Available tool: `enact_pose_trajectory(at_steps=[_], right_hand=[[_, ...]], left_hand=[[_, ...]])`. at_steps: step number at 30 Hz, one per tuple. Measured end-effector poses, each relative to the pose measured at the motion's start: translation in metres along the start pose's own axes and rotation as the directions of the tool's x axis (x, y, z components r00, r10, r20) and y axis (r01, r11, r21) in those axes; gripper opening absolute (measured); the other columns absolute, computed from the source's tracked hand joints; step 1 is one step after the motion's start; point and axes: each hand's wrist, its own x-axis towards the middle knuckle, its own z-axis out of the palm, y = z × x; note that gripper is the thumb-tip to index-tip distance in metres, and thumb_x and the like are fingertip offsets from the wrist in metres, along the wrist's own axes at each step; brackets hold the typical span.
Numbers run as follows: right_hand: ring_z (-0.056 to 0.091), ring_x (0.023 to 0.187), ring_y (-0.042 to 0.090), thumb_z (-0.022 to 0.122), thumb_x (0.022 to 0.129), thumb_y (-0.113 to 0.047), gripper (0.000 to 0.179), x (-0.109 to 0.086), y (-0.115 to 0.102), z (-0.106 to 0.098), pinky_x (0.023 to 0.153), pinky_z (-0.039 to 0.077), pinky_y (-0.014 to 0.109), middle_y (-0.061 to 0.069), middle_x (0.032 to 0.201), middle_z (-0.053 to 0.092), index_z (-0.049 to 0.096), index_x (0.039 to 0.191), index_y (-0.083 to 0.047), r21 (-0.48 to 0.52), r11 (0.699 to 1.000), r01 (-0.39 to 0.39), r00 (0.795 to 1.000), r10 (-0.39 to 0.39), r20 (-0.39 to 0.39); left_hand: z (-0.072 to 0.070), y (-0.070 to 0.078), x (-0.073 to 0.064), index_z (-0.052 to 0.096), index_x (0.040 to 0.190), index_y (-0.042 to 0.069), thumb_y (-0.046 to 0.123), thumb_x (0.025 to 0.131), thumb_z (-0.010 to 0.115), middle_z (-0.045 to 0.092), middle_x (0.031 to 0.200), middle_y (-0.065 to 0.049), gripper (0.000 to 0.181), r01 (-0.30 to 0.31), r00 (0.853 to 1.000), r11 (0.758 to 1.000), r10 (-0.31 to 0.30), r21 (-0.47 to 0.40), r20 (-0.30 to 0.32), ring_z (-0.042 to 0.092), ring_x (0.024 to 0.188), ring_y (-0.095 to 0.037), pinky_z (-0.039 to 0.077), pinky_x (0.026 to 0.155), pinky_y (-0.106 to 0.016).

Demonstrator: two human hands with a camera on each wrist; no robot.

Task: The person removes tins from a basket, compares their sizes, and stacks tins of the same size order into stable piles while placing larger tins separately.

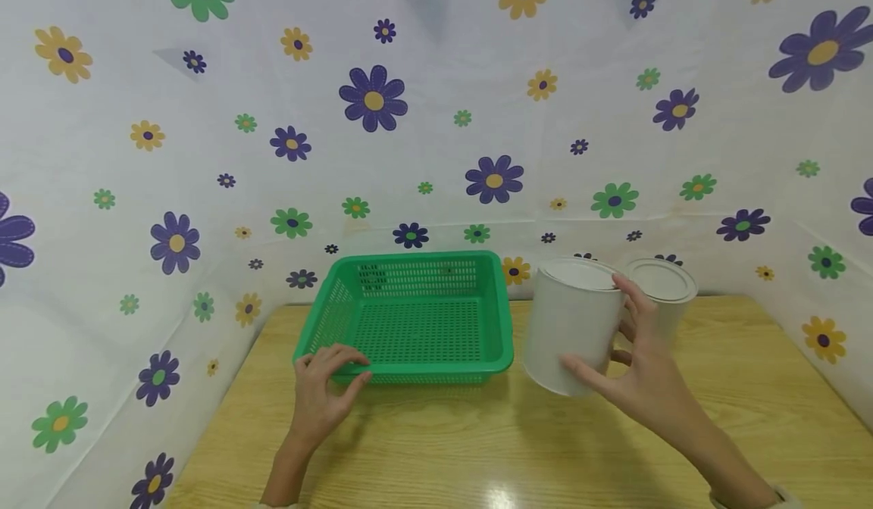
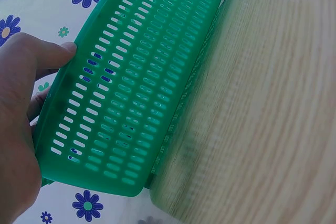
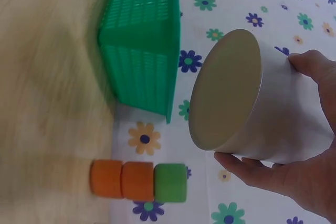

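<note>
My right hand (image 1: pixel 648 373) grips a white can (image 1: pixel 573 327) from its right side, thumb at the front and fingers around the back. The can is held up, and in the right wrist view its round tan end (image 3: pixel 226 90) faces the camera. With the thumb and fingers of my left hand (image 1: pixel 323 388), I hold the near left rim of a green plastic basket (image 1: pixel 436 369). Its slotted side (image 2: pixel 121 87) fills much of the left wrist view, and nothing lies in the basket.
Behind my right hand shows another pale can with a ringed top (image 1: pixel 660 280). The right wrist view has a stack of two orange pieces (image 3: pixel 123 179) and a green one (image 3: pixel 170 182) on the wooden table (image 1: pixel 443 448). Flower-printed cloth (image 1: pixel 436 153) walls the back and sides.
</note>
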Motion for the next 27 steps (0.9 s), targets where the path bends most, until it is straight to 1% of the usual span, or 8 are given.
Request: enact_pose_trajectory(at_steps=[4,7,9,11,13,15,17,27], right_hand=[[0.058,0.117,0.039,0.093,0.070,0.002,0.128,-0.016,0.006,-0.011,0.071,0.059,0.033,0.012,0.151,0.041,0.009,0.164,-0.021,-0.076,0.997,-0.003,0.999,0.000,-0.039],[0.058,0.112,0.044,0.094,0.066,0.005,0.128,-0.028,0.013,-0.018,0.070,0.056,0.024,0.016,0.150,0.039,0.011,0.163,-0.016,-0.112,0.994,-0.007,0.998,0.000,-0.062],[0.058,0.110,0.049,0.094,0.065,0.005,0.129,-0.035,0.017,-0.023,0.069,0.055,0.022,0.019,0.150,0.036,0.012,0.162,-0.015,-0.129,0.991,-0.024,0.998,0.016,-0.066],[0.057,0.107,0.055,0.094,0.064,0.005,0.129,-0.043,0.022,-0.028,0.066,0.058,0.027,0.022,0.151,0.033,0.012,0.162,-0.014,-0.151,0.988,-0.040,0.997,0.029,-0.072],[0.056,0.105,0.059,0.095,0.064,0.004,0.129,-0.049,0.029,-0.031,0.064,0.060,0.038,0.025,0.151,0.032,0.013,0.162,-0.014,-0.174,0.983,-0.052,0.996,0.040,-0.076],[0.055,0.105,0.059,0.095,0.062,0.006,0.129,-0.054,0.035,-0.034,0.062,0.059,0.050,0.027,0.151,0.031,0.015,0.161,-0.012,-0.184,0.982,-0.053,0.996,0.038,-0.085],[0.054,0.105,0.059,0.095,0.060,0.007,0.128,-0.058,0.042,-0.037,0.061,0.057,0.056,0.029,0.151,0.032,0.017,0.161,-0.009,-0.195,0.980,-0.045,0.995,0.027,-0.093],[0.045,0.113,0.059,0.096,0.058,0.004,0.126,-0.069,0.071,-0.052,0.064,0.048,0.068,0.039,0.146,0.032,0.021,0.158,-0.004,-0.283,0.959,-0.027,0.997,0.007,-0.074]], left_hand=[[0.001,-0.001,0.000,0.075,0.097,0.019,0.013,0.082,0.085,0.070,0.101,0.009,0.019,-0.006,1.000,1.000,0.006,-0.006,-0.002,0.060,0.097,-0.017,0.023,0.088,-0.048],[0.002,-0.002,0.001,0.075,0.096,0.017,0.011,0.081,0.086,0.070,0.100,0.008,0.020,-0.014,1.000,1.000,0.014,-0.005,-0.008,0.060,0.097,-0.017,0.023,0.088,-0.049],[0.002,-0.002,0.001,0.075,0.096,0.018,0.011,0.081,0.085,0.070,0.100,0.008,0.020,-0.016,1.000,1.000,0.016,-0.002,-0.008,0.060,0.097,-0.017,0.023,0.087,-0.049],[0.002,-0.001,0.001,0.075,0.096,0.019,0.012,0.081,0.085,0.070,0.100,0.008,0.020,-0.016,1.000,1.000,0.016,0.000,-0.006,0.060,0.097,-0.017,0.023,0.087,-0.048],[0.002,-0.001,0.002,0.075,0.097,0.020,0.013,0.082,0.085,0.070,0.100,0.009,0.019,-0.011,1.000,1.000,0.011,0.001,-0.003,0.060,0.097,-0.017,0.023,0.088,-0.048],[0.001,0.001,0.002,0.075,0.097,0.020,0.014,0.082,0.085,0.070,0.101,0.009,0.019,-0.007,1.000,1.000,0.007,-0.001,-0.002,0.060,0.097,-0.017,0.023,0.088,-0.048],[0.000,0.002,0.002,0.075,0.097,0.020,0.014,0.082,0.085,0.070,0.101,0.009,0.018,-0.005,1.000,1.000,0.005,-0.004,-0.001,0.060,0.097,-0.017,0.023,0.088,-0.048],[0.000,0.002,0.001,0.075,0.098,0.020,0.013,0.081,0.085,0.071,0.101,0.008,0.020,-0.003,1.000,1.000,0.003,-0.002,-0.004,0.061,0.098,-0.018,0.022,0.088,-0.048]])
